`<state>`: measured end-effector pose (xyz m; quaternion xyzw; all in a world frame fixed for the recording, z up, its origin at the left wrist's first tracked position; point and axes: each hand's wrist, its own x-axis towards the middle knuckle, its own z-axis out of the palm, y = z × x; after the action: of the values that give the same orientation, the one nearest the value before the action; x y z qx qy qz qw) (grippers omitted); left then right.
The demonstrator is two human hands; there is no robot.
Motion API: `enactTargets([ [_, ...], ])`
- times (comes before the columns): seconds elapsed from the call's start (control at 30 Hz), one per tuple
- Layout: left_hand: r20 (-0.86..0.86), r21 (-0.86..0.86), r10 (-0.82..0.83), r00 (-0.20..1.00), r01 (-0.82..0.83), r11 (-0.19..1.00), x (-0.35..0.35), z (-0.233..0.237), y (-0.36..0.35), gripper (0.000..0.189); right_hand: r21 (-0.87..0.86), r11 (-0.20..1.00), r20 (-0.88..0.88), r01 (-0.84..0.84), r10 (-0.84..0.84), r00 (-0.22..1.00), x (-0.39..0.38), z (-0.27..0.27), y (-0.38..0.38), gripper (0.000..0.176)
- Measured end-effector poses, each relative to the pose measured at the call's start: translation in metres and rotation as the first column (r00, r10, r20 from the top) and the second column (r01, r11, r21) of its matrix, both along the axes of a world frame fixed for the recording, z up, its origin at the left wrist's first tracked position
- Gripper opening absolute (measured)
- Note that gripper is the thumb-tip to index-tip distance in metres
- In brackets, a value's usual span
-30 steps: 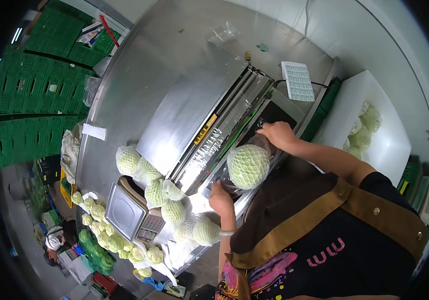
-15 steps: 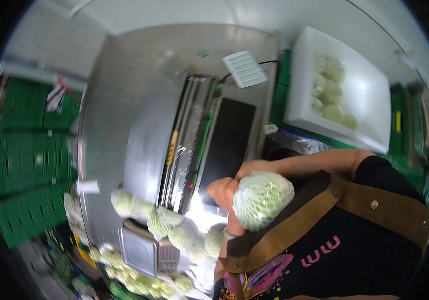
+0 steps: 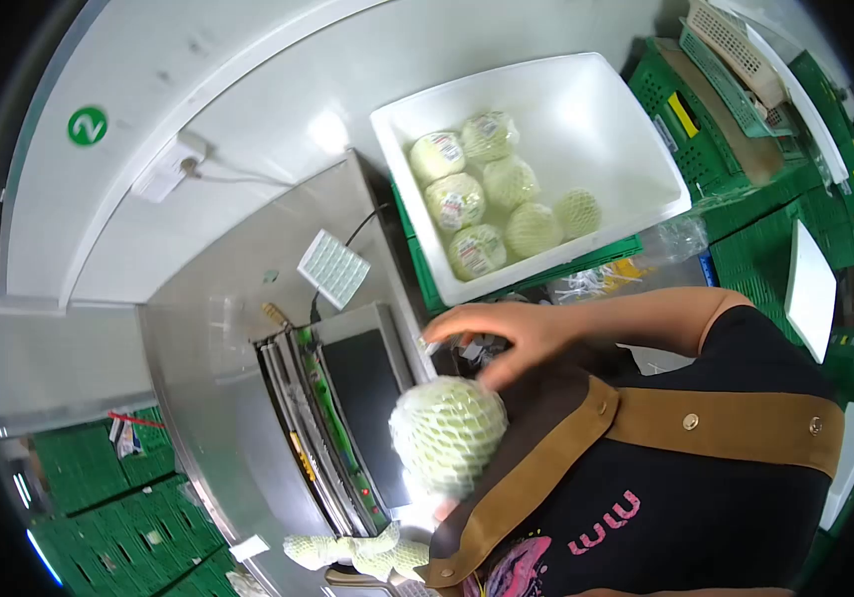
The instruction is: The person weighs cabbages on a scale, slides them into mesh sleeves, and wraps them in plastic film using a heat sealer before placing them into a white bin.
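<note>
Left hand (image 3: 443, 508) under netted fruit (image 3: 447, 430), right hand (image 3: 507, 333) spread, green "2" sticker (image 3: 88, 126)

Black shirt (image 3: 716, 507), brown straps (image 3: 736, 430) (riveted)

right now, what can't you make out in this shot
- Left hand: head view, hidden beneath the netted green fruit; its grip cannot be told.
- Labels on the wrapped produce in the white tub: head view, too small to read.
- Netted pile: cut off by the bottom edge.
- Whether the right hand touches the fruit: blurred.
</note>
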<state>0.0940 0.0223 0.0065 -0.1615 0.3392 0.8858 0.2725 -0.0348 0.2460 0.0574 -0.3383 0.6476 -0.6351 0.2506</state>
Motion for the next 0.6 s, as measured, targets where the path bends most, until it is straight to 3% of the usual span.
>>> enactTargets([
  [0.03,0.06,0.049,-0.004,0.998,0.001,0.999,-0.012,-0.009,0.01,0.04,-0.029,0.997,-0.302,-0.065,0.054,0.952,-0.003,0.009,0.01,0.094],
  [0.07,0.106,0.087,-0.007,0.994,-0.003,0.996,-0.025,-0.02,0.022,0.04,0.048,0.994,-0.349,-0.102,0.112,0.93,-0.002,0.025,0.016,0.101],
  [0.1,0.145,0.114,-0.014,0.989,-0.003,0.993,-0.04,-0.03,0.034,0.04,-0.09,0.996,-0.216,-0.02,0.0,0.976,0.003,0.02,0.022,0.104],
  [0.2,0.154,0.1,-0.023,0.988,0.007,0.995,-0.099,-0.06,0.074,0.041,0.002,0.993,-0.174,0.119,-0.117,0.978,-0.028,0.016,0.083,0.113],
  [0.27,-0.019,-0.11,0.085,0.996,-0.086,0.99,-0.158,-0.006,0.139,0.032,0.002,0.961,0.127,0.275,-0.273,0.953,-0.048,-0.009,0.136,0.113],
  [0.3,-0.448,-0.615,-0.146,0.882,-0.185,0.766,-0.181,-0.051,0.148,0.024,-0.072,0.917,0.303,0.393,-0.355,0.885,-0.055,-0.028,0.162,0.101],
  [0.33,-0.6,-0.686,-0.268,0.754,-0.312,0.657,-0.199,-0.046,0.176,0.023,-0.124,0.85,0.472,0.513,-0.404,0.784,-0.062,-0.047,0.185,0.09],
  [0.37,-0.528,-0.8,-0.45,0.72,-0.245,0.547,-0.21,-0.036,0.194,0.03,-0.11,0.777,0.554,0.62,-0.47,0.687,-0.073,-0.06,0.207,0.074],
  [0.4,-0.447,-0.894,-0.734,0.51,-0.285,0.346,-0.222,-0.08,0.204,0.04,-0.072,0.701,0.63,0.709,-0.52,0.577,-0.088,-0.076,0.231,0.064],
  [0.43,-0.431,-0.899,-0.821,0.373,-0.26,0.354,-0.228,-0.061,0.228,0.044,0.02,0.647,0.611,0.762,-0.611,0.503,-0.104,-0.097,0.256,0.064],
  [0.47,-0.366,-0.919,-0.904,0.221,-0.238,0.314,-0.233,-0.073,0.245,0.051,0.174,0.603,0.551,0.779,-0.715,0.43,-0.119,-0.104,0.274,0.069],
  [0.57,-0.198,-0.91,-0.979,-0.054,-0.361,0.204,-0.235,-0.101,0.286,0.062,0.45,0.548,0.442,0.705,-0.823,0.358,-0.154,-0.131,0.308,0.069],
  [0.6,-0.123,-0.943,-0.991,-0.05,-0.304,0.133,-0.236,-0.108,0.291,0.065,0.5,0.518,0.378,0.694,-0.851,0.363,-0.162,-0.154,0.317,0.08],
])
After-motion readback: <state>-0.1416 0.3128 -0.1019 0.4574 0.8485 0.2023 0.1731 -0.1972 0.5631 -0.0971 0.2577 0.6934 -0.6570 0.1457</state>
